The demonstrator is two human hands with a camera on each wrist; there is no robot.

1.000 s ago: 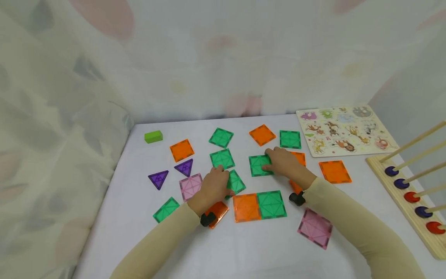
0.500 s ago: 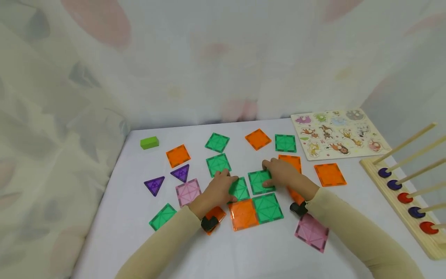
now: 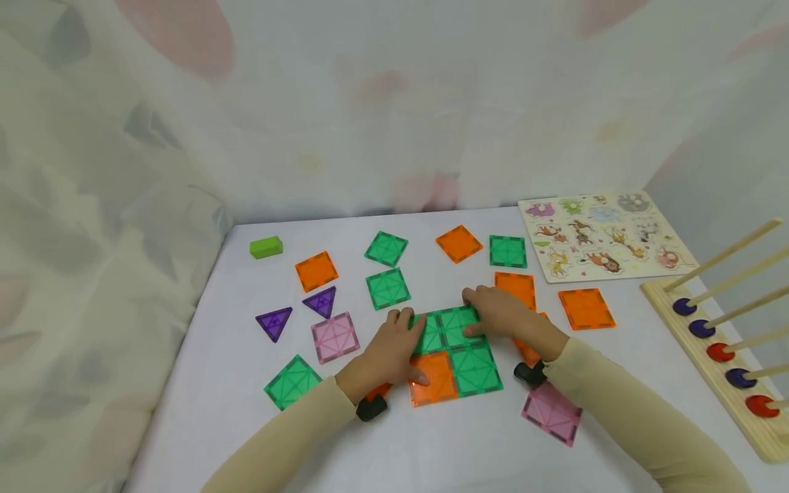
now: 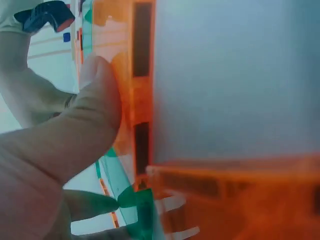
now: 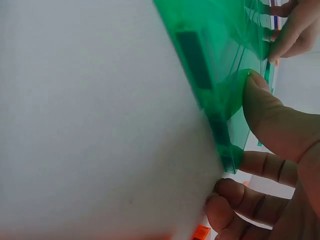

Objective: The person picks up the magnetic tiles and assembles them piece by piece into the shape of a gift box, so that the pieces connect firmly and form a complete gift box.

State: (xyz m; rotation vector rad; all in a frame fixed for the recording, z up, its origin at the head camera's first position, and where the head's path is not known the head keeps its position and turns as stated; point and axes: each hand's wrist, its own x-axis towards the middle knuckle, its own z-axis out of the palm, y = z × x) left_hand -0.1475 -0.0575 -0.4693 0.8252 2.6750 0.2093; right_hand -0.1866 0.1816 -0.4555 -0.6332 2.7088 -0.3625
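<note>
In the head view, two green magnetic tiles meet two lower tiles in a two-by-two square. My left hand [image 3: 390, 350] lies at its left side, fingers on the upper-left green tile [image 3: 433, 335] and thumb over the orange tile [image 3: 436, 381] below. At the upper right, my right hand [image 3: 502, 315] grips the other green tile [image 3: 457, 326], thumb on its face and index finger by the far edge. The fourth tile, green [image 3: 477, 371], lies flat under it. The left wrist view shows my thumb [image 4: 97, 107] against orange; the right wrist view shows a slightly raised green edge [image 5: 197, 60].
Loose tiles lie around, including a pink tile [image 3: 335, 337], another pink tile [image 3: 553, 413] and an orange tile [image 3: 587, 309]. Purple triangles [image 3: 274, 322] and a green block [image 3: 266, 247] are at left. An animal puzzle board [image 3: 607, 236] and wooden peg rack [image 3: 709, 356] stand right.
The two upper green tiles have come together and down against the lower orange and green pair. My left hand has moved right and its thumb has shifted onto the orange tile.
</note>
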